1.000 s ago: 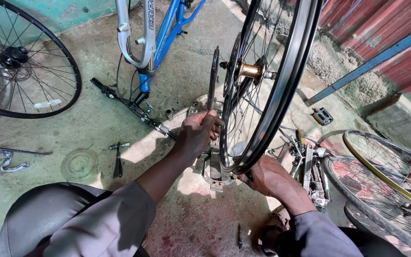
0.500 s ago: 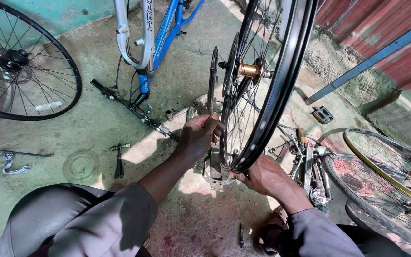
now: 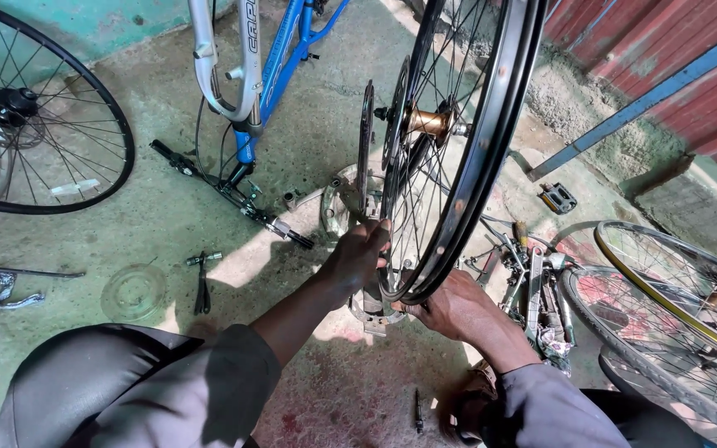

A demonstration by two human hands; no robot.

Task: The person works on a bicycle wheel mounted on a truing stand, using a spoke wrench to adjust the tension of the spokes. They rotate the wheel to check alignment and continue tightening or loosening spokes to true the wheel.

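Note:
A black bicycle wheel (image 3: 491, 133) with thin spokes and a brass-coloured hub (image 3: 429, 123) stands upright in a metal stand (image 3: 365, 166). My left hand (image 3: 357, 253) reaches in from the left and holds the rim's lower edge among the spokes. My right hand (image 3: 450, 305) grips the bottom of the rim from the right side. What the fingers pinch at the rim is hidden. A metal base plate (image 3: 371, 311) lies under both hands.
A blue and silver bike frame (image 3: 251, 75) stands behind, with a black handlebar (image 3: 226, 191) on the ground. One wheel (image 3: 35, 116) lies at the left, two more wheels (image 3: 674, 307) at the right. A clear disc (image 3: 133, 292), small tools (image 3: 202, 282) and a pedal (image 3: 558, 197) lie on the concrete.
Both hands stay on the lower rim. My left hand has shifted slightly down along the rim, and my right hand has moved a little left underneath it.

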